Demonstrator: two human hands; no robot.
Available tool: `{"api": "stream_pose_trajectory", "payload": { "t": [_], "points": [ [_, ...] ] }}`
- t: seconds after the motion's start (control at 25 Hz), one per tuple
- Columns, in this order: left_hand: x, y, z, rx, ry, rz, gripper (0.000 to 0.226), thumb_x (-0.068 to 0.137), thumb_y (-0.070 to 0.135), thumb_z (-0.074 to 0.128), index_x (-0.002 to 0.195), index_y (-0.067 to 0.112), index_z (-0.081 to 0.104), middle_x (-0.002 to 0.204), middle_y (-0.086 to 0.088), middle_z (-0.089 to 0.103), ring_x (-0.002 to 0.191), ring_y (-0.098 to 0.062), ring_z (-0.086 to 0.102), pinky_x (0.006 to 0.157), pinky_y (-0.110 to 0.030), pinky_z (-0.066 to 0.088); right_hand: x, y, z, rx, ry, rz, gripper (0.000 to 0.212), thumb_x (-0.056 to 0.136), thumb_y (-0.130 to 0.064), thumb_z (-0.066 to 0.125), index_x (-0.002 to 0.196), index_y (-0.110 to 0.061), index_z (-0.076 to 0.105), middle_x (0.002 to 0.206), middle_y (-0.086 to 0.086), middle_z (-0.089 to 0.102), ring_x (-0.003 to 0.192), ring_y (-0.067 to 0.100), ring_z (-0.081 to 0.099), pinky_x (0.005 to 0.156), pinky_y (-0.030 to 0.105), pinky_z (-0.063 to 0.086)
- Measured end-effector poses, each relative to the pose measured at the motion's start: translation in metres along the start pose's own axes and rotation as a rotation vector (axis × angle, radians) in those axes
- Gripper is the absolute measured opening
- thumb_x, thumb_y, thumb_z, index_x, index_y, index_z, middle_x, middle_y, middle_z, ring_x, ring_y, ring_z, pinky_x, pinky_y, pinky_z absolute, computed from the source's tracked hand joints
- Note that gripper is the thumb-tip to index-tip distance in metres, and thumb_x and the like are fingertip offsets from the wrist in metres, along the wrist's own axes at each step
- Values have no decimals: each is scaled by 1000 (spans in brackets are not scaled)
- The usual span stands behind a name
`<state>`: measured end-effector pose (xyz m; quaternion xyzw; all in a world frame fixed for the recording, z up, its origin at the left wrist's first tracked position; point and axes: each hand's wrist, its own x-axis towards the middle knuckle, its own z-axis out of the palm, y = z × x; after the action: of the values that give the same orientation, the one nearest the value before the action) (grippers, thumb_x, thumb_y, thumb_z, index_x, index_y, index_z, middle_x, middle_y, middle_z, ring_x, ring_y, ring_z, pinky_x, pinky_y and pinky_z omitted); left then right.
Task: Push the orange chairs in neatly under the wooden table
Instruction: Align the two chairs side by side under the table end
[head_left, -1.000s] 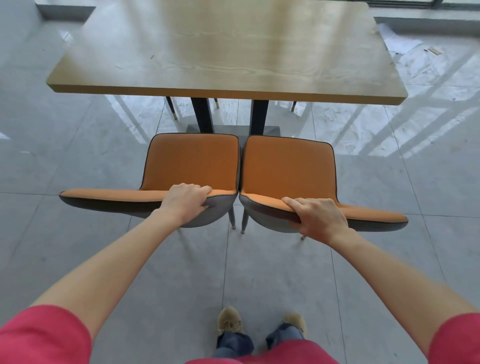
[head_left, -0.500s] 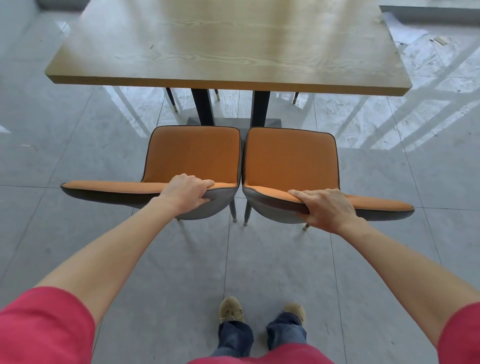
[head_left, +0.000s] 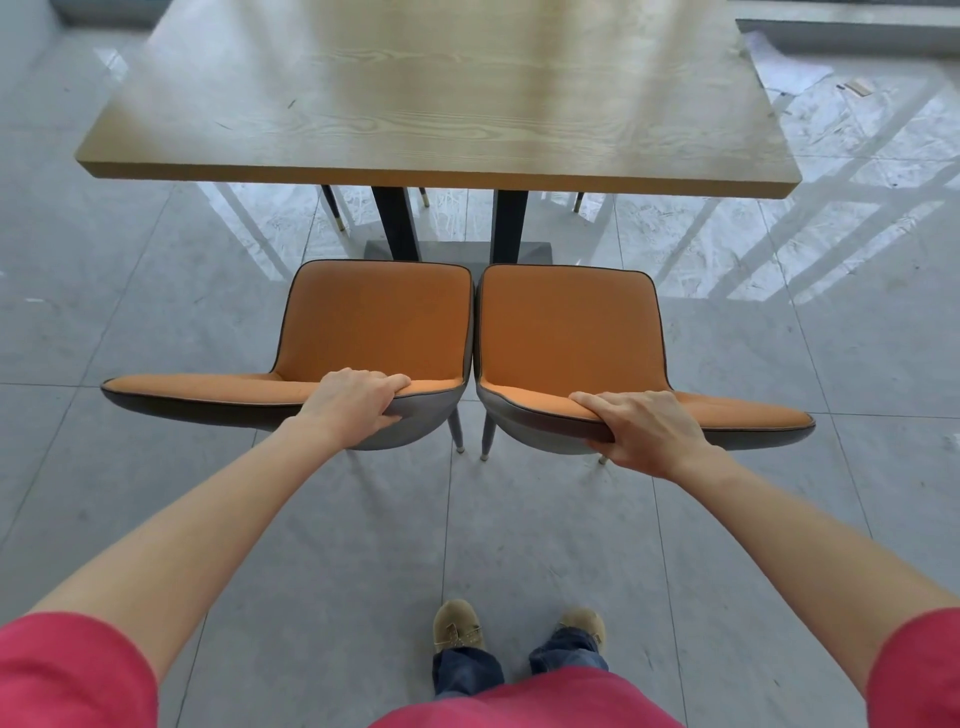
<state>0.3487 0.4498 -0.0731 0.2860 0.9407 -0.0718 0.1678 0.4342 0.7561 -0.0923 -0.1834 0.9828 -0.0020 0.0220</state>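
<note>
Two orange chairs stand side by side in front of the wooden table (head_left: 441, 104), their seats facing it. My left hand (head_left: 353, 402) grips the top edge of the left chair's (head_left: 374, 317) backrest. The right chair (head_left: 566, 332) is held the same way by my right hand (head_left: 644, 431). Both seats lie wholly outside the table's near edge, a gap of floor between them. The chairs almost touch each other at the middle. Two black table legs (head_left: 397, 223) on a dark base stand just beyond the seats.
Grey tiled floor lies all around. More chair legs (head_left: 332, 208) show under the table's far side. Papers and scraps (head_left: 789, 73) lie on the floor at the far right. My feet (head_left: 457, 623) stand behind the chairs.
Both hands keep their hold on the backrests. The chairs have slid a little towards the table over the last second.
</note>
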Motion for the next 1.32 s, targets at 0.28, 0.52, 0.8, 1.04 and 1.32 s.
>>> {"api": "stream_pose_trajectory", "payload": {
  "t": [0.28,0.52,0.8,1.04,1.32],
  "points": [
    [3,7,1,-23,-37,-98,39,93,30,51,130,20,46,117,-4,64,104,-24,62,78,-32,49,3,-13,-14,119,-188,185,52,89,-35,56,138,-25,40,123,-1,61,105,23,62,82,35,52],
    [-5,11,-2,-17,-71,-146,45,92,26,53,135,19,42,127,-5,59,113,-27,57,90,-39,46,2,-23,-19,130,-231,293,54,90,-23,56,141,-25,37,127,1,60,111,24,59,92,35,49],
    [-19,10,-8,-22,-63,-145,49,93,27,52,139,18,38,134,-6,54,121,-27,52,99,-40,42,2,-35,-23,38,-297,362,57,89,-19,56,141,-18,34,131,5,55,119,25,53,102,37,40],
    [-24,10,-16,-66,-124,-155,51,94,39,47,139,16,39,138,-5,51,125,-27,50,103,-45,39,-1,-50,-32,55,-333,382,68,91,-32,55,149,-18,20,149,5,37,137,24,35,114,41,26],
    [-27,34,-39,-71,-110,-124,57,97,46,35,147,19,29,148,-4,43,134,-26,43,108,-47,36,-18,-54,-46,71,-366,397,72,92,-47,48,151,-26,11,158,5,19,146,23,17,118,46,14]
  ]
}}
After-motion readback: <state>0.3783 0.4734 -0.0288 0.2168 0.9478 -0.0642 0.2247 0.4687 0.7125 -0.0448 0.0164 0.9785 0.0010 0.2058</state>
